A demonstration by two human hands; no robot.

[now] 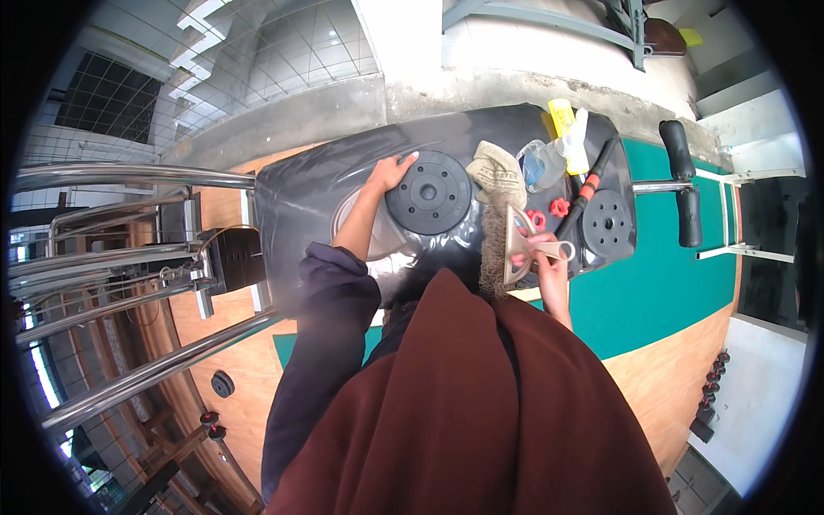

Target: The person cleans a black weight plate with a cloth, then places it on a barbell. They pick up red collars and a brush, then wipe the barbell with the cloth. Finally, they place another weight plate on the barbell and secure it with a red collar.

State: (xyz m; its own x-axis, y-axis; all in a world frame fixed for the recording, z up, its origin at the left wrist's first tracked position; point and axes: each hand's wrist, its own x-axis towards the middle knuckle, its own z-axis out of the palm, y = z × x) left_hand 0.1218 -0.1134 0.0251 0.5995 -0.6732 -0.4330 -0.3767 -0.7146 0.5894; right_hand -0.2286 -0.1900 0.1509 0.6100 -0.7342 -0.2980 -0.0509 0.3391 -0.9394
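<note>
A black round weight plate [428, 196] with a ring of holes lies on a bench covered in shiny black plastic [300, 184]. My left hand [392, 172] grips its upper left rim. In my right hand [548, 262] is a brush [493, 257] with shaggy brown bristles and a beige head, held beside the plate, bristles facing it. A beige printed cloth [499, 174] lies just beyond the brush. Two red star-shaped nuts [559, 208] rest near my right hand. Past them lies a black bar [592, 184] with orange-red bands.
A second weight plate [607, 225] lies at the bench's right end. Yellow-and-white bottles [562, 118] and a clear plastic item [539, 165] lie at the back right. Chrome rails [146, 176] stand left, padded rollers [680, 182] right. Green mat [661, 296] covers part of the floor.
</note>
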